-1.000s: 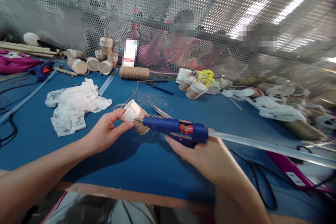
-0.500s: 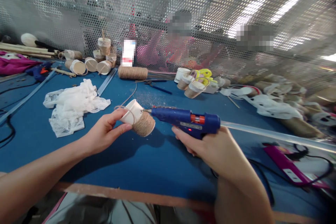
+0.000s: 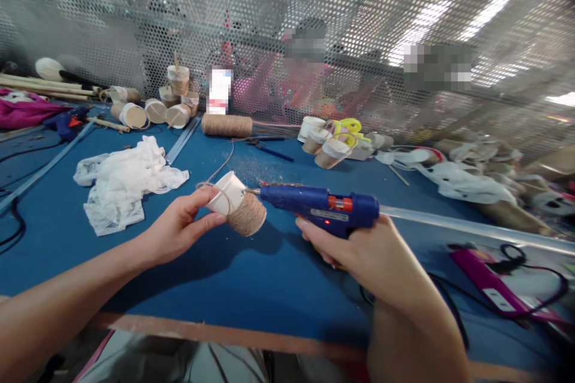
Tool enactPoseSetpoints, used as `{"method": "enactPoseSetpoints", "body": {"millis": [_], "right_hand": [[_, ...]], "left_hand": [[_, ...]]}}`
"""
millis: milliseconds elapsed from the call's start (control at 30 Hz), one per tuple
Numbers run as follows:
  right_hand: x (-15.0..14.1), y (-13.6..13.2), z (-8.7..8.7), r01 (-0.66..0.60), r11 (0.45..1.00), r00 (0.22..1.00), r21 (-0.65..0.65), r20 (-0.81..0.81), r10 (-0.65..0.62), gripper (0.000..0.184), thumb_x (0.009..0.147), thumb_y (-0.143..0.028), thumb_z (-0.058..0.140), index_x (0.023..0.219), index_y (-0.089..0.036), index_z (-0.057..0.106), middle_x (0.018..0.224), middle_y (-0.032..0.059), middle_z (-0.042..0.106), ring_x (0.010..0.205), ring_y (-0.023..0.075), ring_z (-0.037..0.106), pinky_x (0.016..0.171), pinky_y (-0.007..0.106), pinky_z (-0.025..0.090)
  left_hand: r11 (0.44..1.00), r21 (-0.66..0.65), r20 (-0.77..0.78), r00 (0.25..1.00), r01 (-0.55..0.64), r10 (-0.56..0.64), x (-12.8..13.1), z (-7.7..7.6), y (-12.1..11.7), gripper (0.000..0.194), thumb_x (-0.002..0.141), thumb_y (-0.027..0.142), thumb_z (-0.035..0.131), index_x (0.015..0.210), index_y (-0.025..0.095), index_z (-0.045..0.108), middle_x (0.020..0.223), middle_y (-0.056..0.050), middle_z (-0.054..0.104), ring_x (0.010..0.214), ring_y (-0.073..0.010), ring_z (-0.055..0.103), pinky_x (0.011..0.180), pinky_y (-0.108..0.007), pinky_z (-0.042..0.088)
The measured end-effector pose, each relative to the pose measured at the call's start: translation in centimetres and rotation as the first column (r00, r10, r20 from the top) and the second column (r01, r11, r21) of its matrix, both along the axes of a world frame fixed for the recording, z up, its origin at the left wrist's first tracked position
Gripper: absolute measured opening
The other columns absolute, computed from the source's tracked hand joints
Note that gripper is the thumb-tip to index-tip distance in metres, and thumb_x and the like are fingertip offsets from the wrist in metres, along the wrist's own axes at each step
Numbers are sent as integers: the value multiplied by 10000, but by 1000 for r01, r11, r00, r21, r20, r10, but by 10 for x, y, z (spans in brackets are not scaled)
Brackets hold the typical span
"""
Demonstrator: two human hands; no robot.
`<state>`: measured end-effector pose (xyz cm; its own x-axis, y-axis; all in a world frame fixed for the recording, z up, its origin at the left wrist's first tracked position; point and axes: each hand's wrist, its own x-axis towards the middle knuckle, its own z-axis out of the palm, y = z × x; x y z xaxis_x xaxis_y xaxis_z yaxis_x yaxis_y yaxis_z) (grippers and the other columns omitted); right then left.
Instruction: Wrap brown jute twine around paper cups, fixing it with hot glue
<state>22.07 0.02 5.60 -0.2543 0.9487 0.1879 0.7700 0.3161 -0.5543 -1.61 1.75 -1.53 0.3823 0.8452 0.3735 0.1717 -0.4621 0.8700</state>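
Note:
My left hand (image 3: 188, 224) pinches the rim end of a white paper cup (image 3: 228, 190), tilted above the blue table. Twine (image 3: 246, 216) is wound round the cup's lower part, and a loose strand runs from the cup back to a twine spool (image 3: 227, 125). In my right hand (image 3: 345, 245) is a blue hot glue gun (image 3: 314, 202), its red light lit. The gun's metal nozzle points left and meets the cup's side near the upper edge of the winding. A long clear glue stick (image 3: 471, 228) sticks out of its back end.
White lace (image 3: 130, 179) lies crumpled at left. Several twine-wrapped cups (image 3: 177, 115) stand at the back left, and more cups (image 3: 332, 151) at the back right. A magenta power strip (image 3: 485, 284) with black cords lies at right. Perforated metal mesh (image 3: 269, 42) borders the table's back.
Both hands keep almost the same pose, with the glue gun's nozzle still at the cup. The view and the gun have shifted only very slightly.

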Motion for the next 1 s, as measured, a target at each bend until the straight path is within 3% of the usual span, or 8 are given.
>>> {"method": "enactPoseSetpoints", "body": {"millis": [167, 833, 1000], "right_hand": [[-1, -3, 2, 74, 981, 983, -177, -152, -101, 283, 701, -336, 577, 497, -240, 406, 370, -50, 449, 336, 105, 445, 386, 225, 416], [0, -6, 4, 111, 970, 978, -218, -148, -146, 328, 683, -384, 593, 466, -230, 401, 361, -50, 444, 342, 98, 417, 393, 227, 398], [0, -6, 3, 111, 970, 978, -216, -150, -146, 277, 695, -379, 600, 511, -221, 465, 371, -56, 464, 356, 101, 438, 404, 220, 406]], "left_hand": [[1000, 11, -15, 1000, 20, -20, 0, -2, 1, 124, 829, 219, 486, 840, 134, 575, 879, -65, 565, 836, -169, 505, 796, -299, 400], [999, 21, -4, 1000, 26, -26, 0, -2, 1, 111, 828, 226, 488, 779, 147, 550, 828, -51, 538, 843, -174, 494, 794, -305, 386], [1000, 11, -9, 1000, 16, -16, 0, -2, 1, 128, 829, 245, 491, 809, 141, 564, 858, -62, 556, 829, -173, 495, 777, -301, 395]]}}
